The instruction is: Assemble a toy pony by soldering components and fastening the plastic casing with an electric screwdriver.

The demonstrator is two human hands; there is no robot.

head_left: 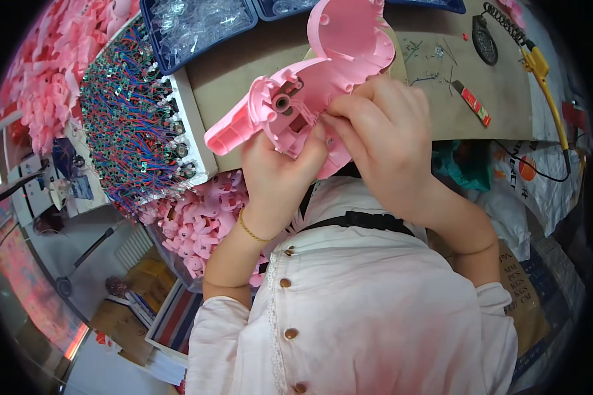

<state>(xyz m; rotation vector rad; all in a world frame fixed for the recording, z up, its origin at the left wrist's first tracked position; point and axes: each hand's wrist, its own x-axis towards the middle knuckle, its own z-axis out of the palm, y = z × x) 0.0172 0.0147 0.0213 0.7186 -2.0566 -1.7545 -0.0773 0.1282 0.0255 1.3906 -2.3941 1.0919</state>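
Observation:
A hollow pink plastic toy shell (pixel 314 78) is tilted over the table's near edge, its open inner side facing up. It has a long handle-like part at the left and a wide round opening at the far end. My left hand (pixel 273 172) grips its near side, thumb laid along the inner wall. Inside the shell a small round metal-ringed part (pixel 282 103) sits near the handle. My right hand (pixel 390 135) is closed in a pinch at the shell's inside, close to my left thumb. Whatever those fingertips hold is hidden.
Small wired circuit boards (pixel 128 115) fill a white tray at the left. Blue bins (pixel 255 14) with clear parts stand at the back. Pink parts (pixel 201 224) lie below the table. At the right are a red-and-black strip-shaped tool (pixel 473 105) and a yellow-handled corded tool (pixel 537 64).

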